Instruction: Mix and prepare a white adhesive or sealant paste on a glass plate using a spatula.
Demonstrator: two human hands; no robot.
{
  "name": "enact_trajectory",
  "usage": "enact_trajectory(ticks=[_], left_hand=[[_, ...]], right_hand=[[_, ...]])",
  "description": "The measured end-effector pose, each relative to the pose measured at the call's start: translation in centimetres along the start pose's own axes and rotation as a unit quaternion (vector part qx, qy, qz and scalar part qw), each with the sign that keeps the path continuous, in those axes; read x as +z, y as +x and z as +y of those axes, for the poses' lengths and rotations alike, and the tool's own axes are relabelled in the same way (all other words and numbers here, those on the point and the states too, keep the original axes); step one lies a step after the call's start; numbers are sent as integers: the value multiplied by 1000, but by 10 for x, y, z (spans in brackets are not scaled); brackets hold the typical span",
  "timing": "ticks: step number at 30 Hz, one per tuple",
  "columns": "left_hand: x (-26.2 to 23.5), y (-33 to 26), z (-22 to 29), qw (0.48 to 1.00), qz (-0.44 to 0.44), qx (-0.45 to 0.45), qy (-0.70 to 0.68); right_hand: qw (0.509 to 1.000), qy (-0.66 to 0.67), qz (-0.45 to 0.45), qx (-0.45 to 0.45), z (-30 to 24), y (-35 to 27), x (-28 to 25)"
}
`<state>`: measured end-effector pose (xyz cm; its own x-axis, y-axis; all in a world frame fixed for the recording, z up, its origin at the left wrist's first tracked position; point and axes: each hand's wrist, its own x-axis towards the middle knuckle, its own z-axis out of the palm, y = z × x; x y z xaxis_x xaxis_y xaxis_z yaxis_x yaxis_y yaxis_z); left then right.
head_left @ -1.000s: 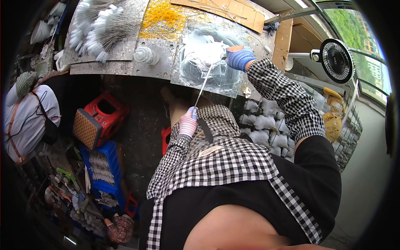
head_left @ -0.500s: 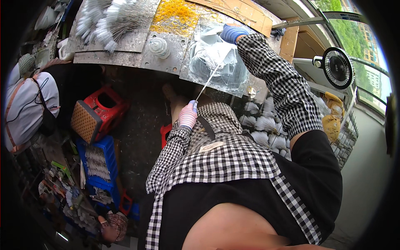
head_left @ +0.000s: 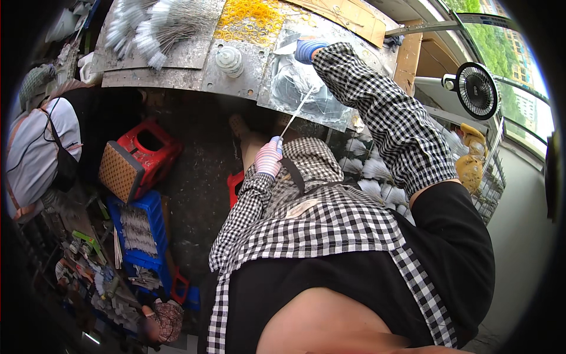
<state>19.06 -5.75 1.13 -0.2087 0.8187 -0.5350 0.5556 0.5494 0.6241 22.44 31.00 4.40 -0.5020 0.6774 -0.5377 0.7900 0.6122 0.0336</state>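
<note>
Left grip (head_left: 269, 156) closed round wire-stemmed white brush (head_left: 299, 107), its tip over smeared desk (head_left: 153, 79). Right grip (head_left: 309, 51) farther; I cannot tell whether clenched or released. Clear bottle (head_left: 229, 61) to its left.

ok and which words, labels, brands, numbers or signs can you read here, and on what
None is clear enough to read.
Black fan: pale mark at its centre, too small.
Checked apron: pale patch, no legible lettering.
White rod in the left hand: no lettering visible.

Wide head-worn fisheye view, steeply downward; torso (head_left: 365, 277) nearest, workbench (head_left: 153, 78) farther off toward the top
</note>
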Motion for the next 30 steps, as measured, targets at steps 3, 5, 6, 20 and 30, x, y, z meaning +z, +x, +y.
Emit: enact_trajectory(ticks=[3, 5, 6, 20, 30], left_hand=[[1, 2, 1, 1000, 5, 16, 15], [-1, -1, 2, 1000, 5, -1, 10], [-4, 0, 7, 1000, -1, -1, 10], [-6, -8, 6, 998, 66, 13, 20], [-15, -7, 1, 990, 116, 62, 54]], right_hand=[[998, -35, -56, -8, 8, 0, 22], [997, 25, -23, -66, -14, -38, -3], [997, -5, -42, -62, -13, -45, -7], [961, -229, -79, -135, 52, -101, -15], [989, -103, -9, -105, 43, -66, -42]])
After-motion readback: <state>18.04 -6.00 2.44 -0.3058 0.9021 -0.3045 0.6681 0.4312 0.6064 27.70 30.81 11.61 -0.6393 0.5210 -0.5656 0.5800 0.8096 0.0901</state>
